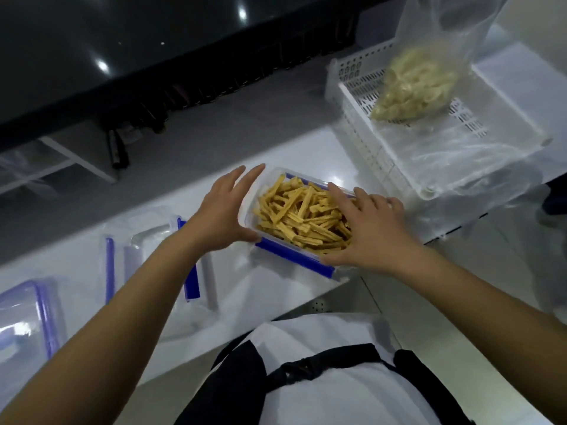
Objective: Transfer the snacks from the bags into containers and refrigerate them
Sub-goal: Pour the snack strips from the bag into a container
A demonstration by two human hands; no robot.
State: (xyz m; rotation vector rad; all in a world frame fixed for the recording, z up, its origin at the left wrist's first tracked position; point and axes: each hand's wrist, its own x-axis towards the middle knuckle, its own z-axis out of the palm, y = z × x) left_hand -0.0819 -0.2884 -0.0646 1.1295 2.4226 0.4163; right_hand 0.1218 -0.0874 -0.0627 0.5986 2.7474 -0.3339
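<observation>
While the clear rectangular plastic container with blue clip flaps [291, 256] sits on the white counter [310, 154], full of yellow ridged snack sticks [302, 217], the left hand [225, 214] presses its left wall with straight, open fingers; the right hand [372, 230] lies spread over the right side, its grip apparently loose; a clear bag of pale snacks [414, 82] rests in a white perforated basket [356, 96]; two blue-edged lids [153, 259] lie left.

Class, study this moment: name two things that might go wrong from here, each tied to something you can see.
1. The container sits near the counter edge, heaped with snack sticks; a nudge may tip it or spill some.
2. The bag of pale snacks leans in the white basket and might slump.
</observation>
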